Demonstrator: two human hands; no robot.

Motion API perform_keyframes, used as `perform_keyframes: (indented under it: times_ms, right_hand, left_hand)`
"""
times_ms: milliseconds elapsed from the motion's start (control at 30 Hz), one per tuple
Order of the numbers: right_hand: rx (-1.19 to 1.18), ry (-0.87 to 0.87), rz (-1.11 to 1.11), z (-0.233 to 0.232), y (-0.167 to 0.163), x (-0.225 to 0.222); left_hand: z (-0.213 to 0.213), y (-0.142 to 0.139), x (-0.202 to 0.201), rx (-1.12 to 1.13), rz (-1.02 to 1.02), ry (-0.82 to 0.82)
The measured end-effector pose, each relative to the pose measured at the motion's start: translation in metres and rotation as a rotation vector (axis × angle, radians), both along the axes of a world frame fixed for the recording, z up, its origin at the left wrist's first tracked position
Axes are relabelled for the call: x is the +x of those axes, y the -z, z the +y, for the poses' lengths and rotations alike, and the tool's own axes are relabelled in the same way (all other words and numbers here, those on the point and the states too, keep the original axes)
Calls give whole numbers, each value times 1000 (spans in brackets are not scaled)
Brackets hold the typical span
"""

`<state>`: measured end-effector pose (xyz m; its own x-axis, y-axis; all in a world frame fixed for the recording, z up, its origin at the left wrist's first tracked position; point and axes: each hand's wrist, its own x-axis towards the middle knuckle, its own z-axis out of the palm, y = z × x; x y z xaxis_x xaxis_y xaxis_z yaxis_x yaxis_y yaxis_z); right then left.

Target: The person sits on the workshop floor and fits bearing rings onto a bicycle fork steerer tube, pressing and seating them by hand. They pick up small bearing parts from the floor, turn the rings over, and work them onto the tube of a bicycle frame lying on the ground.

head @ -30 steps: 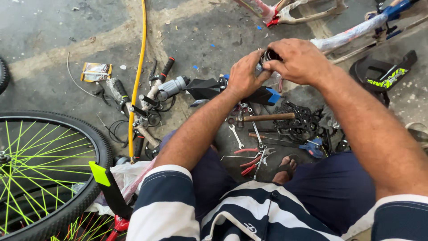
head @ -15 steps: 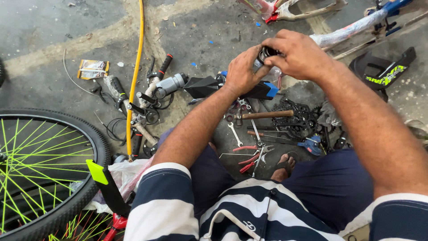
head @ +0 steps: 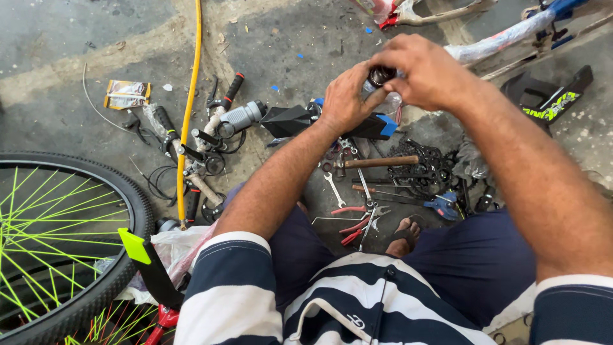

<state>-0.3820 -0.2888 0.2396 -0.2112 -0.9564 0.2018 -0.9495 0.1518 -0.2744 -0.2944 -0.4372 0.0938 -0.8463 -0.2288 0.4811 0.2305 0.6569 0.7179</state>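
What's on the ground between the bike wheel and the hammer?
Head view: a yellow hose, handlebar grips and cables, then a small wrench.

A bicycle repair workshop — concrete floor (head: pixel 76 38) strewn with pliers (head: pixel 357 220), a hammer (head: pixel 377 162), a wheel (head: pixel 57 249).

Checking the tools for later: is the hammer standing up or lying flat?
Lying flat. The hammer rests on its side on the concrete floor, wooden handle about level, among pliers below both hands.
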Motion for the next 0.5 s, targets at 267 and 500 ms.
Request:
perform_keyframes:
  times_ms: [267,500]
  right_hand:
    - [286,337,88,-1,-5,8]
    - [-102,-66,-41,3,-3,6]
  left_hand:
    - [2,0,2,-37,136,-36]
    - [1,0,1,6,29,35]
